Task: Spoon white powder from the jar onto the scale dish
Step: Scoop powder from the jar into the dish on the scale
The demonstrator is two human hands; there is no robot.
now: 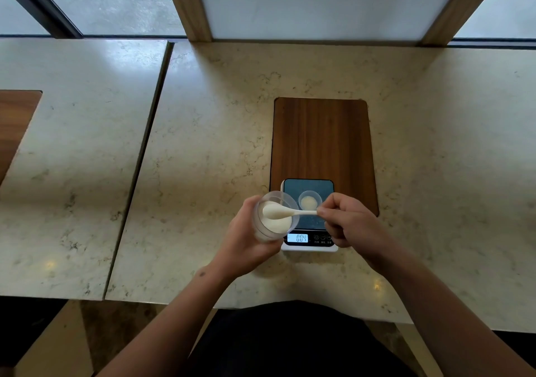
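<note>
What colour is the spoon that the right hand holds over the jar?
The spoon is white or pale cream, matching the powder. The head view, the only one, shows it.

1. The scale (309, 217), low in the middle of the frame, carried a lit display (297, 238) on its front strip that read "004".
2. Three small button icons (322, 237) right of the display had tiny captions beneath them, too small to read.
</note>
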